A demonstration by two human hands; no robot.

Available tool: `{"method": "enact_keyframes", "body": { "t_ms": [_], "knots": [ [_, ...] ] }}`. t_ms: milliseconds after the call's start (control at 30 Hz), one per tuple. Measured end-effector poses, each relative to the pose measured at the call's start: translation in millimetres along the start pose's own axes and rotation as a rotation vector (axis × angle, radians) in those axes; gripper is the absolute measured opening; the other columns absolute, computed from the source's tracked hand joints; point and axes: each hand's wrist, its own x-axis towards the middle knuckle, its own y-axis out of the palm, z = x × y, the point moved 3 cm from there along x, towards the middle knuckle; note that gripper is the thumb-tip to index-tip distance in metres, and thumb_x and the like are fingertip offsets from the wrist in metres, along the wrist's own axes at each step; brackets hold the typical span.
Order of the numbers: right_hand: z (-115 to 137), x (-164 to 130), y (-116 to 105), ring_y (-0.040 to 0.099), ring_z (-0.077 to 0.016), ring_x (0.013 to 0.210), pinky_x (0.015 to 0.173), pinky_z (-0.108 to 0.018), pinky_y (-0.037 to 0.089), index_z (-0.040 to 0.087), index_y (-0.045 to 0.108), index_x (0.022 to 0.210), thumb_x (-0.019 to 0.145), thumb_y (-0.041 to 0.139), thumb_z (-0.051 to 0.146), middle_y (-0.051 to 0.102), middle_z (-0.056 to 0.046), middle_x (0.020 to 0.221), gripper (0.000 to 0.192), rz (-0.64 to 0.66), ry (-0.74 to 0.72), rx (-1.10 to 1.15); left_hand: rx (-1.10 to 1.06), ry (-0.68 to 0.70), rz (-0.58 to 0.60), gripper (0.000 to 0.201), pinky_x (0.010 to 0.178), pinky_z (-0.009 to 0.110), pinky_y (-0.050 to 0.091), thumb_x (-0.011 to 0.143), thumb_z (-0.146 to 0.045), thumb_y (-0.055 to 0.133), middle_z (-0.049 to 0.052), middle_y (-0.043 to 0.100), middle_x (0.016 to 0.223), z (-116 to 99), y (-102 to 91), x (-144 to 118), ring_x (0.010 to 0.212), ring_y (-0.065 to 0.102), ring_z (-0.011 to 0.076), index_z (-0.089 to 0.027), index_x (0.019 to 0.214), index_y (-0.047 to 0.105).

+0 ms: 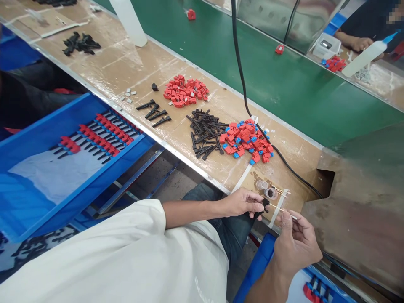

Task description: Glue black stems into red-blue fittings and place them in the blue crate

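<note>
Near the table's front edge, my left hand (244, 203) is closed on a small black plastic part (265, 203). Between the fingertips of my right hand (295, 235) is a thin cotton swab (279, 208), its far tip at or close to the black part. Just beyond my hands stand two small clear cups, one clear (261, 184) and one with dark contents (270, 193). More swabs (284, 191) lie beside the dark cup. Farther back are a pile of red and blue pieces (248, 141) and a heap of black rod-shaped parts (206, 130).
A red pile (186, 90) lies farther left, near black parts (82, 43) and a white bottle (129, 23). A blue tray (72, 189) holds rows of assembled pieces. A black cable (240, 63) crosses the green belt (202, 42). A person's hand (362, 43) shows across it.
</note>
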Motion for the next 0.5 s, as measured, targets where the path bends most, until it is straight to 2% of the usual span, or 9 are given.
{"method": "enact_keyframes", "body": {
  "t_ms": [100,233,333,400,500],
  "knots": [
    [0,-1,-2,0.068,-0.016,0.066,0.064,-0.026,0.054,0.015,0.071,0.092,0.083,0.075,0.034,0.07,-0.004,0.078,0.022,0.055,-0.15,-0.097,0.091,0.027,0.0,0.062,0.053,0.019,0.043,0.062,-0.066,0.08,0.003,0.065,0.066,0,-0.8,-2,0.059,0.059,0.0091,-0.009,0.082,0.07],
    [13,-2,2,0.068,-0.0138,0.069,0.067,-0.024,0.054,0.018,0.07,0.093,0.086,0.071,0.017,0.072,-0.003,0.082,0.008,0.156,-0.58,-0.248,0.134,0.026,-0.019,0.064,0.055,0.02,0.042,0.065,-0.069,0.078,0.003,0.065,0.067,4,-2.1,-4,0.06,0.058,0.0097,-0.009,0.085,0.071],
    [22,-6,6,0.069,-0.0129,0.07,0.067,-0.022,0.053,0.019,0.068,0.097,0.084,0.069,0.007,0.073,-0.002,0.082,0.017,0.219,-0.85,-0.32,0.111,0.038,-0.024,0.064,0.054,0.02,0.041,0.064,-0.068,0.078,0.003,0.066,0.068,4,-2.7,-6,0.06,0.058,0.0099,-0.009,0.087,0.073],
    [24,-9,7,0.071,-0.0135,0.073,0.068,-0.022,0.055,0.02,0.068,0.1,0.084,0.068,0.005,0.074,-0.002,0.085,0.022,0.256,-0.931,-0.32,0.076,0.03,-0.015,0.063,0.055,0.02,0.04,0.064,-0.068,0.079,0.003,0.066,0.067,3,-2.9,-7,0.058,0.056,0.009,-0.009,0.085,0.073],
    [22,-12,6,0.073,-0.0155,0.078,0.071,-0.025,0.058,0.022,0.068,0.103,0.084,0.069,0.006,0.075,-0.002,0.09,0.025,0.276,-0.942,-0.278,-0.018,-0.004,-0.001,0.061,0.054,0.02,0.038,0.061,-0.064,0.083,0.004,0.067,0.067,0,-3.1,-9,0.058,0.055,0.0084,-0.008,0.083,0.074]
  ]
}}
